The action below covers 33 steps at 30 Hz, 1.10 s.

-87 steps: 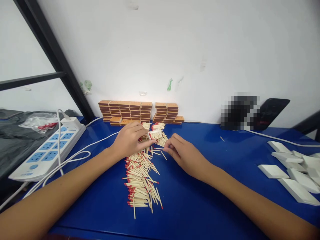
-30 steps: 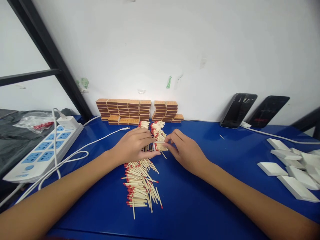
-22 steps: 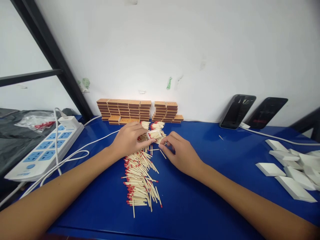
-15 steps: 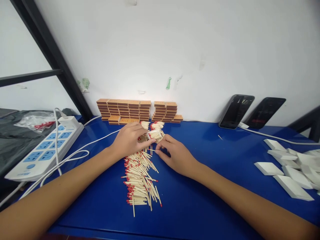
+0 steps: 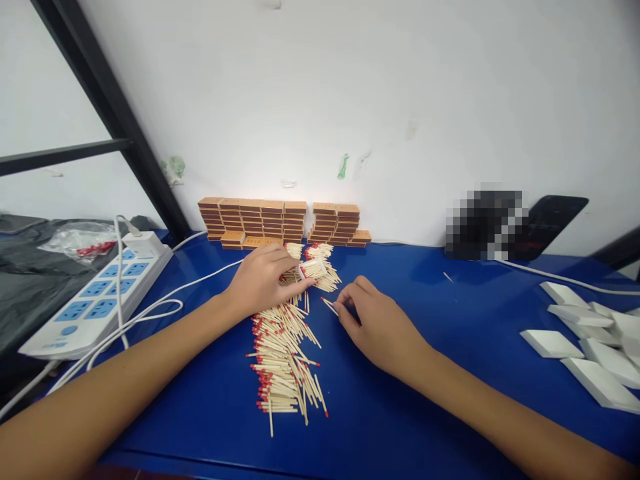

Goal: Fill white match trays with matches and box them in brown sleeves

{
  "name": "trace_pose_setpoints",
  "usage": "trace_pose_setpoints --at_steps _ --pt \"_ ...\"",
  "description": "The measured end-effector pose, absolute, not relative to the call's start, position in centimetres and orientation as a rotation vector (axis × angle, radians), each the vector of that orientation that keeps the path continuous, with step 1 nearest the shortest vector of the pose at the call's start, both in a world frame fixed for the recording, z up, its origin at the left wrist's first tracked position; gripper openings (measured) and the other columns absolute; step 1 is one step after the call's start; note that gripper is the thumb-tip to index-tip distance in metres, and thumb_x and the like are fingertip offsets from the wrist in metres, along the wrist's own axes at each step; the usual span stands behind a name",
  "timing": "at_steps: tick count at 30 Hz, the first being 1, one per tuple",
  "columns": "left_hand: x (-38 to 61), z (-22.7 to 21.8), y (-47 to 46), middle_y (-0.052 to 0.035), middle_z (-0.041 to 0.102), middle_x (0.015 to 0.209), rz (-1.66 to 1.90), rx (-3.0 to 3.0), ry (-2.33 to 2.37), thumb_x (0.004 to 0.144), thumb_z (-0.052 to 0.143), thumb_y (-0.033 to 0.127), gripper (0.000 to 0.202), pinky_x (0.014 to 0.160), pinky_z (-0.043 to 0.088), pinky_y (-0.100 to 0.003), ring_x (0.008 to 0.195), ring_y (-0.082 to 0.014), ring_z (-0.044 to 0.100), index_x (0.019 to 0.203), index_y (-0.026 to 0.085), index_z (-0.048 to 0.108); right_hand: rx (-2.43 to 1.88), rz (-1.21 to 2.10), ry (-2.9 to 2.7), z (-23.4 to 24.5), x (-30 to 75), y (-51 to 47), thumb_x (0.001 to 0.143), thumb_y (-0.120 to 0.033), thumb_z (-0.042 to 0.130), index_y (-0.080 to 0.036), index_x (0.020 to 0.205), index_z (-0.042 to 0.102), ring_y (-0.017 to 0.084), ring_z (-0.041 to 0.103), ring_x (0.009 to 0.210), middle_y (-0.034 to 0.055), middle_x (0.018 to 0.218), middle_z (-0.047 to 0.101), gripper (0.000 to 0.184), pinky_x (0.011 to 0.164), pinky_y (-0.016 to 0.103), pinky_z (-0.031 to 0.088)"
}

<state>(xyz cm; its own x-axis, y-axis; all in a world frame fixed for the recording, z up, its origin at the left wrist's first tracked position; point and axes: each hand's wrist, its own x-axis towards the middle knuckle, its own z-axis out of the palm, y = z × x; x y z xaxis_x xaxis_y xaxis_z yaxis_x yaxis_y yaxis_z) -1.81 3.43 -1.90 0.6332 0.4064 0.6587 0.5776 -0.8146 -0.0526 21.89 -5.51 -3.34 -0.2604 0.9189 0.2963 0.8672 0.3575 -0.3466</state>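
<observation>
My left hand is closed around a small white matchbox tray filled with matches, held just above the far end of a long pile of red-tipped matches on the blue table. My right hand rests on the table just right of the pile. Its fingertips pinch a single loose match lying on the blue surface.
Stacks of orange matchboxes line the wall. A white power strip with cables lies at the left. Several white box sleeves sit at the right. A dark phone leans on the wall. One stray match lies alone.
My right hand drew back from the tray toward me and to the right, and now pinches a lone match on the table. My left hand kept holding the tray.
</observation>
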Motion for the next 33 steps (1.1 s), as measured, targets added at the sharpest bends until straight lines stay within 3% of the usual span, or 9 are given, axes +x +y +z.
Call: trace_pose_setpoints --at_steps 7,16,23,33 --pt "-1.7 -2.0 3.5 -0.0068 0.072 0.081 -0.971 -2.618 -0.789 0.091 0.069 0.044 0.03 0.079 0.055 -0.038 0.082 -0.0229 0.067 0.097 0.015 0.075 -1.587 0.183 -2.259 -3.3 21.6 -5.8 0.096 -0.023 0.058 -0.02 0.091 0.062 0.018 0.063 0.073 0.0066 0.098 0.06 0.007 0.062 0.031 0.046" --pt "-1.7 -1.7 3.4 -0.0072 0.073 0.083 -0.952 -2.678 -0.719 0.092 0.069 0.048 0.033 0.081 0.055 -0.039 0.083 -0.0228 0.068 0.096 0.016 0.075 -1.4 0.141 -2.393 -3.5 22.7 -4.7 0.103 -0.019 0.05 -0.018 0.094 0.059 0.018 0.062 0.077 0.0079 0.099 0.06 0.013 0.072 0.034 0.051" --pt "-1.0 -1.6 2.7 -0.0085 0.074 0.084 -0.96 -2.894 -0.589 0.087 0.073 0.053 0.039 0.076 0.056 -0.036 0.081 -0.0214 0.068 0.097 0.015 0.076 -1.293 0.035 -2.226 -2.6 23.6 -3.4 0.106 -0.026 0.044 -0.02 0.1 0.054 0.019 0.061 0.081 0.0071 0.104 0.057 0.013 0.072 0.033 0.051" --pt "-0.6 -1.6 2.2 -0.0087 0.075 0.088 -1.019 -2.925 -0.476 0.086 0.075 0.051 0.036 0.076 0.057 -0.035 0.082 -0.021 0.069 0.091 0.016 0.076 -1.261 -0.053 -2.326 -2.9 23.2 -3.8 0.105 -0.024 0.047 -0.019 0.103 0.058 0.019 0.062 0.084 0.0073 0.103 0.057 0.012 0.07 0.032 0.051"
